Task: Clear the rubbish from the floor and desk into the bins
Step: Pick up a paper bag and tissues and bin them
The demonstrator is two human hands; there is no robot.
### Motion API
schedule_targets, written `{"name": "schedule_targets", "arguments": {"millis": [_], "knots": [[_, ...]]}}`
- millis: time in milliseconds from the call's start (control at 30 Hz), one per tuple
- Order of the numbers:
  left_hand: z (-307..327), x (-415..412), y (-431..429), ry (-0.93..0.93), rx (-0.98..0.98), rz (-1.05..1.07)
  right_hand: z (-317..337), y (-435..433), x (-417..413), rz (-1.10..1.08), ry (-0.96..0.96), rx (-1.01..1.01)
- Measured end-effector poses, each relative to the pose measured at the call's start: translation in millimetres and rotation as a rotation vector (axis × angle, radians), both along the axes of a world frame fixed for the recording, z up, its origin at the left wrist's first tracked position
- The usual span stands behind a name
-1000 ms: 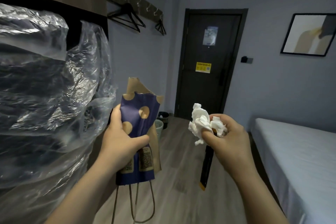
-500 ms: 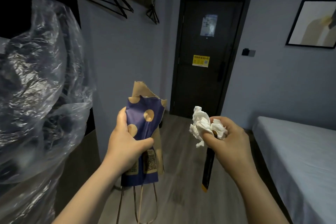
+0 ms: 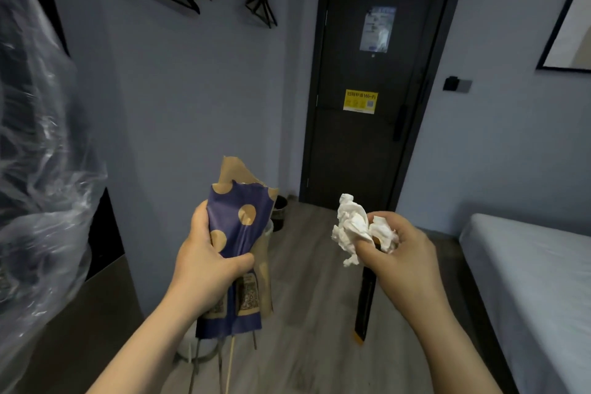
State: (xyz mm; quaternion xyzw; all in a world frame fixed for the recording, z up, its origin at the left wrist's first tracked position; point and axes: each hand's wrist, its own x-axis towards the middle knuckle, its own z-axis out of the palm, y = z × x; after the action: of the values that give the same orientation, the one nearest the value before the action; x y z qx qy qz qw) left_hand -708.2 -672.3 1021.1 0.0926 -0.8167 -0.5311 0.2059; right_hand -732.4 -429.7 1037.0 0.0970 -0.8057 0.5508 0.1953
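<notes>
One spotted bag, folded flat, stands upright in the left hand, whose fingers and thumb curl round its middle; one tissue wad is pinched atop the right hand, one dark strip hanging beneath; one dark bin stands by the door.

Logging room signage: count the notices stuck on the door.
2. A pale blue-and-white sheet high on the door, and a yellow Wi-Fi sticker below it, about mid-height. None seems hidden.
</notes>
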Motion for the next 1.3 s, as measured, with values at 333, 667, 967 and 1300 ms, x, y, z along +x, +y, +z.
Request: {"name": "schedule_targets", "arguments": {"millis": [333, 667, 967, 1300], "knots": [[-12, -171, -47, -0.009, 0.083, -0.029, -12, -47, -161, -0.034, -0.011, 0.045], [-22, -319, -106, -0.029, 0.133, -0.076, -24, -107, -307, -0.026, -0.058, 0.069], [-46, -444, -117, -0.070, 0.129, -0.047, -45, -117, -443, 0.033, -0.099, 0.082], [-44, -639, -86, -0.068, 0.042, -0.019, -55, -82, -652, 0.036, -0.090, 0.092]]}}
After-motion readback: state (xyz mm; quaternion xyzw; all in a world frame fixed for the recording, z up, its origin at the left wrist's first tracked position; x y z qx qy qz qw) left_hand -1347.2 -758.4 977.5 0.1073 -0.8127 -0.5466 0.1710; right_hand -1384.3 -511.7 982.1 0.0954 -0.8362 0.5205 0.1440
